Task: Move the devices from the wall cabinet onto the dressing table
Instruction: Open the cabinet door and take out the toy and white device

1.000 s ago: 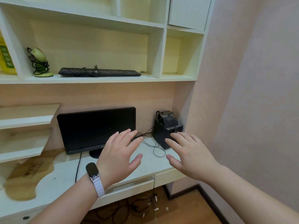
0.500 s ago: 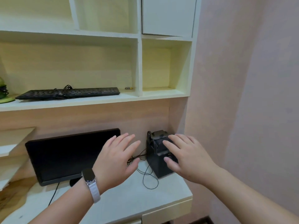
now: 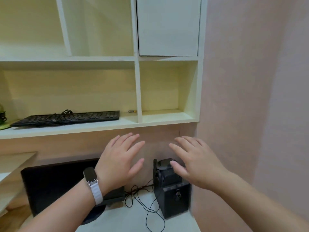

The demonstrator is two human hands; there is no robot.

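We see a black keyboard (image 3: 66, 118) lying flat on the lowest wide shelf of the wall cabinet (image 3: 137, 91), its cable bunched on top near the middle. It sits close to the shelf's front edge, with bare shelf to its right up to a small battery (image 3: 132, 111) beside the divider. The compartment right of the divider holds nothing we can see, and a closed white door (image 3: 168, 25) sits above it. Below on the dressing table (image 3: 133, 218) stand a dark monitor (image 3: 55, 185) and a black speaker (image 3: 172, 190), with thin wires (image 3: 142, 200) looped between them. Our left hand (image 3: 118, 163), a smartwatch (image 3: 91, 177) at its wrist, and our right hand (image 3: 195, 163) hover below the shelf edge, both spread flat and holding nothing, apart from each other.
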